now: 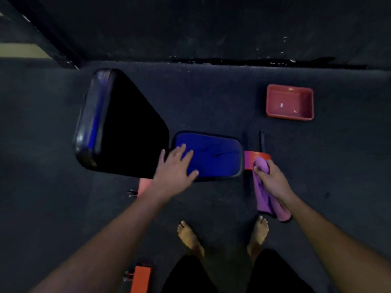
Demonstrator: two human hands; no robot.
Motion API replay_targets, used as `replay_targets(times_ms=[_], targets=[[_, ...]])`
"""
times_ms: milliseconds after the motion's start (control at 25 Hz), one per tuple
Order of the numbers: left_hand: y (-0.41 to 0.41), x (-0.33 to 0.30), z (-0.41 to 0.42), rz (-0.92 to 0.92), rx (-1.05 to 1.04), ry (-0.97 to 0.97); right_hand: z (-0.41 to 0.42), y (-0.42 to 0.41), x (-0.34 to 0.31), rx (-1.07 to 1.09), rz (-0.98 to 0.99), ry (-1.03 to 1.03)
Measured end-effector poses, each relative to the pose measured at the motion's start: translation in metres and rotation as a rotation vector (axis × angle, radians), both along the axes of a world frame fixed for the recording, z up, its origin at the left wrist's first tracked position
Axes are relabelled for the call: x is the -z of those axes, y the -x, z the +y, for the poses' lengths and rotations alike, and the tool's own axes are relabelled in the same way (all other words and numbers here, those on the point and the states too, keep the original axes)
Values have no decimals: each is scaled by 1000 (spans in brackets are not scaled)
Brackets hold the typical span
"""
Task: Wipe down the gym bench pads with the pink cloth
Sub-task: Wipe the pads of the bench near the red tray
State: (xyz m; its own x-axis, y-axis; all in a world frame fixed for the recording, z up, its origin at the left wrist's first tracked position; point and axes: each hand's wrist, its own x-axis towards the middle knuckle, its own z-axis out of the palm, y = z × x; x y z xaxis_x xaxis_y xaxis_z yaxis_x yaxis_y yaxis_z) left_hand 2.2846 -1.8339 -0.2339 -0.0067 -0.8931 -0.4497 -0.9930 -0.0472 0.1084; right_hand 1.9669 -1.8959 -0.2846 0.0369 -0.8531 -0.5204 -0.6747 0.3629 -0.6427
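two bare feet stand on the dark floor below one bench with two pads. left hand lies flat, fingers spread apart, on the near left corner of the blue seat pad. right hand has its grip clamped on one pink cloth, which hangs off the seat pad's right end, over an orange frame part. one large back pad sits left of the seat pad. one red tray lies apart on the floor.
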Motion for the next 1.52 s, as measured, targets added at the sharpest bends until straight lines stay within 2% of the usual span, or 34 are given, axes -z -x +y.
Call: replay_targets(times_ms=[120, 240, 360, 440, 560, 840, 1080, 1320, 1520], targets=[[45, 87, 4, 128, -157, -89, -37, 14, 49, -198, 117, 54], [80, 171, -14, 161, -256, -4, -79, 14, 116, -334, 149, 117], [119, 264, -55, 146, -388, 67, -114, 5, 199, -433, 152, 266], [142, 313, -66, 38, -443, 129, -124, 0, 248, -447, 136, 341], [155, 349, -62, -130, -428, 299, -126, 1, 290, -394, 78, 470], [154, 353, -58, -116, -416, 418, -127, 0, 301, -232, -55, 567], [155, 362, -60, -143, -463, 466, -134, 3, 314, -261, -92, 657], [157, 361, -59, -94, -505, 544, -137, 7, 323, -264, -89, 725], [160, 359, -61, -143, -494, 477, -141, 8, 324, -323, -114, 758]])
